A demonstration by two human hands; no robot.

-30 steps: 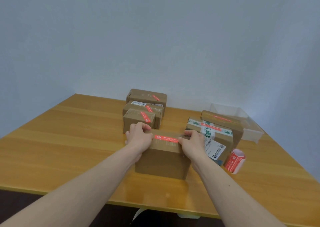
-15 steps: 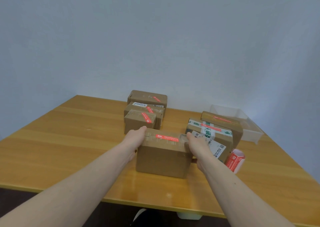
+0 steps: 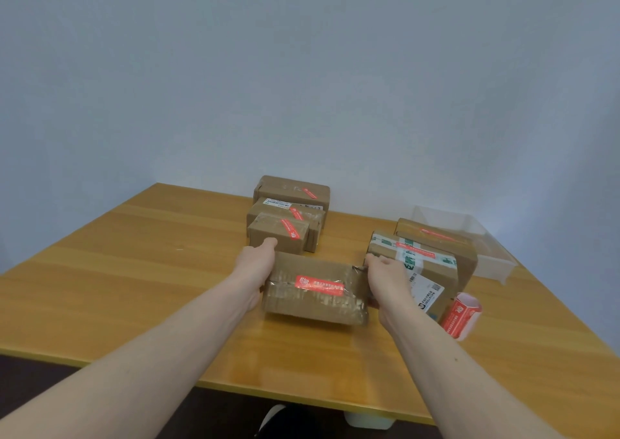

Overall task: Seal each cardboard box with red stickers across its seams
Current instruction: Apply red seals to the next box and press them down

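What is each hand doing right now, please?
Left hand: holds the left end of the cardboard box.
Right hand: holds its right end.

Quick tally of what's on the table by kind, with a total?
Cardboard boxes: 6, namely the one held between the left hand and right hand at, three in the far stack, two at right
Red sticker rolls: 1
Clear plastic trays: 1
Total: 8
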